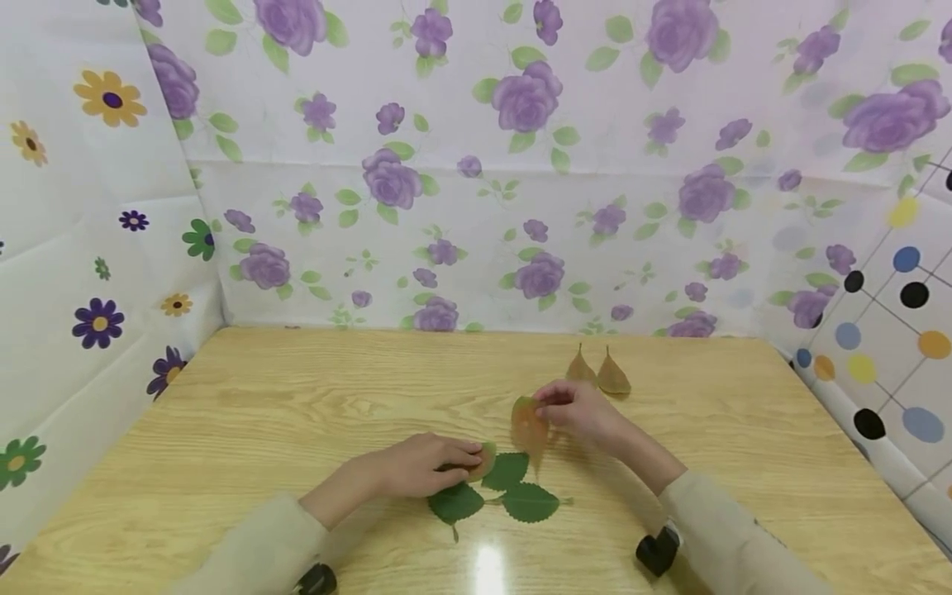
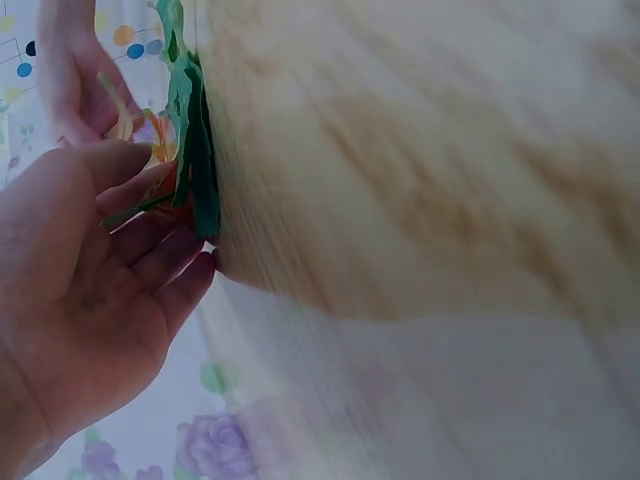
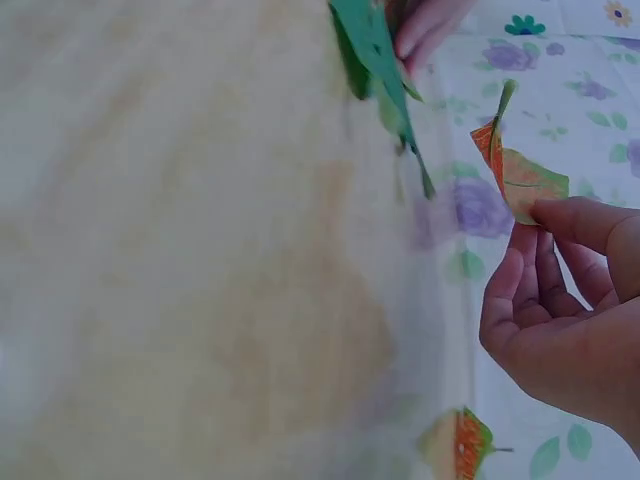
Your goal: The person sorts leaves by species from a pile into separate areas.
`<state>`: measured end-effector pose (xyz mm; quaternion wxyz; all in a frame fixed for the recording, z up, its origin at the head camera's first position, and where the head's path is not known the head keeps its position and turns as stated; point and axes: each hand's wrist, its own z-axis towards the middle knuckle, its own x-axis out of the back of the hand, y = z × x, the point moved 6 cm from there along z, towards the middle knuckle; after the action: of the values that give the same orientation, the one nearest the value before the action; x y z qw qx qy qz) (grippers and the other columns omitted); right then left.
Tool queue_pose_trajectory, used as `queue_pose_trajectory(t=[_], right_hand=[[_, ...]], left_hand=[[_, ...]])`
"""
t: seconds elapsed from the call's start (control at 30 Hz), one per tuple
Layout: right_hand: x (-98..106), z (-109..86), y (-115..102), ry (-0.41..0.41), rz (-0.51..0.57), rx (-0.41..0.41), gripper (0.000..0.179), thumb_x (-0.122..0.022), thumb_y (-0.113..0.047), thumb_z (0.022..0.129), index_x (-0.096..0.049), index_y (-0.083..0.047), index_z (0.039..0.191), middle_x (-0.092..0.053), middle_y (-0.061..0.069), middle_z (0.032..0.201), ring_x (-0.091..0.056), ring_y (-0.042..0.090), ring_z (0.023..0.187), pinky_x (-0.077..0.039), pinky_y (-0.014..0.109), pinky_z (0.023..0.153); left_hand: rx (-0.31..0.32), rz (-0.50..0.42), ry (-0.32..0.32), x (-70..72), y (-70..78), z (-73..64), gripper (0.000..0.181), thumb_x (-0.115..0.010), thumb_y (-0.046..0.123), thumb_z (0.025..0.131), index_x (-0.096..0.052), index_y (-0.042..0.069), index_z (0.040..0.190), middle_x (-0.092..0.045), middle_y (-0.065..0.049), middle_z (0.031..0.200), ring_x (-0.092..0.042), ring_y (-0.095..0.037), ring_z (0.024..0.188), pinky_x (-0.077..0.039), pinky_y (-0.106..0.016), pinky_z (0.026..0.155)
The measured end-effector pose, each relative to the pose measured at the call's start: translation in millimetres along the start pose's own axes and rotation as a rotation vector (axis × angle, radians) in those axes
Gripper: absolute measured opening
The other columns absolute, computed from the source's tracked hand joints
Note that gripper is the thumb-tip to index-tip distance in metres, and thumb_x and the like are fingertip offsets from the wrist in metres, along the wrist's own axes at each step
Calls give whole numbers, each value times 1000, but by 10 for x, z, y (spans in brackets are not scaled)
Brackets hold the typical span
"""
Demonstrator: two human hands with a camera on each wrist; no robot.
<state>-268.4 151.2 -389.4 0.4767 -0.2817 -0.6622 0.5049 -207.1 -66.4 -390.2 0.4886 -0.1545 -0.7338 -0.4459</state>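
In the head view my right hand (image 1: 583,411) pinches an orange-brown leaf (image 1: 527,426) between thumb and fingertips, its stem hanging down over the table. The right wrist view shows this leaf (image 3: 530,185) folded and raised. My left hand (image 1: 422,467) rests low on the table, its fingertips on another orange-brown leaf (image 1: 487,461). Beside those fingertips lie three dark green leaves with toothed edges: one (image 1: 508,471) behind, one (image 1: 530,502) to the right and one (image 1: 455,502) just below the hand. In the left wrist view the left fingers are loosely extended at the green leaves (image 2: 190,150).
Two more brown leaves, one (image 1: 581,369) partly behind the right hand and one (image 1: 614,376) beside it, lie farther back on the wooden table (image 1: 335,388). Flowered sheets (image 1: 461,215) stand behind and at the left, a dotted one (image 1: 885,330) at the right.
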Motion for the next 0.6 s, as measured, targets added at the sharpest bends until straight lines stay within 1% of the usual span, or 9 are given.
queue_pose_trajectory(t=[0.13, 0.3, 0.4, 0.5, 0.6], right_hand=[[220, 70, -78, 74, 10, 24, 25, -64, -6, 93, -63, 7, 114, -67, 11, 103, -61, 18, 91, -51, 38, 84], [559, 112, -113, 175, -14, -3, 27, -65, -10, 93, -64, 6, 115, -69, 9, 104, -61, 16, 90, -51, 42, 85], [775, 101, -84, 227, -25, -27, 30, -63, -13, 95, -63, 5, 118, -67, 9, 107, -60, 17, 94, -50, 45, 89], [983, 79, -16, 250, -12, -43, 36, -62, -16, 96, -59, 6, 124, -65, 10, 113, -59, 16, 99, -46, 47, 95], [1181, 39, 75, 273, 9, -64, 41, -61, -19, 97, -55, 8, 128, -64, 7, 114, -59, 12, 100, -43, 49, 100]], left_hand=[[-3, -4, 27, 1, -1, 33, 31, -48, 17, 103, -62, 5, 129, -48, -9, 142, -47, -24, 129, -40, -38, 104], [-11, 0, 61, 10, 32, 43, 28, -50, 14, 102, -66, 4, 123, -51, -12, 139, -50, -26, 126, -42, -38, 102], [-18, 7, 83, 18, 54, 47, 26, -52, 12, 101, -67, 2, 120, -53, -14, 137, -51, -27, 125, -44, -38, 100], [-12, 17, 102, 27, 65, 53, 24, -53, 10, 100, -68, 2, 117, -56, -14, 134, -52, -26, 123, -45, -36, 99], [-17, 41, 120, 35, 77, 65, 23, -54, 9, 99, -70, 3, 114, -58, -13, 132, -54, -25, 122, -46, -35, 98]])
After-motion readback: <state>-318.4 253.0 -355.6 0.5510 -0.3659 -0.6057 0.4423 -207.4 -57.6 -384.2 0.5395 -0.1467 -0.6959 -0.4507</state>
